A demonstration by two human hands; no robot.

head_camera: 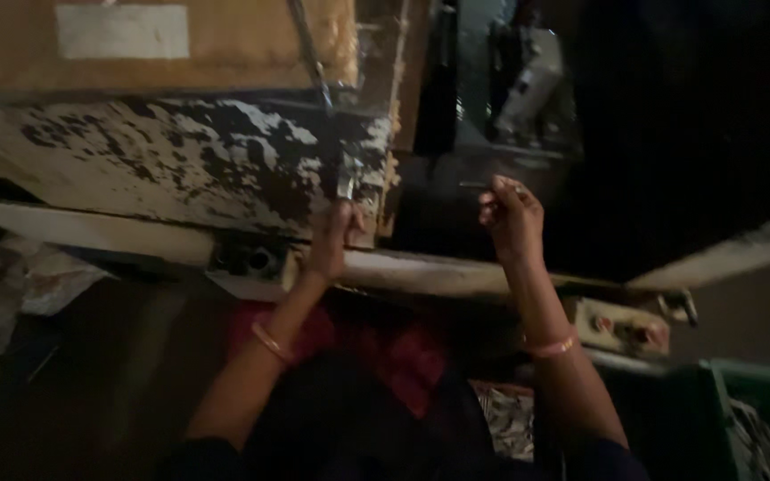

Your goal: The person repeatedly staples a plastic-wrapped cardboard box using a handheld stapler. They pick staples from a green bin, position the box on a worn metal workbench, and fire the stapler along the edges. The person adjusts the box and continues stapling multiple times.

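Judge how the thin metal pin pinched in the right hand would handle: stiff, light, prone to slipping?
The pin looks like a thin straight metal sliver, so probably stiff and very light. The right hand pinches only its end with fingertips, so it could slip or drop easily. The dim scene would make finding it hard.

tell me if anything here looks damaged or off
The painted panel in front of the left hand is badly worn: its pale paint has flaked off in dark patches. The right hand pinches a thin metal piece; nothing looks spilled.
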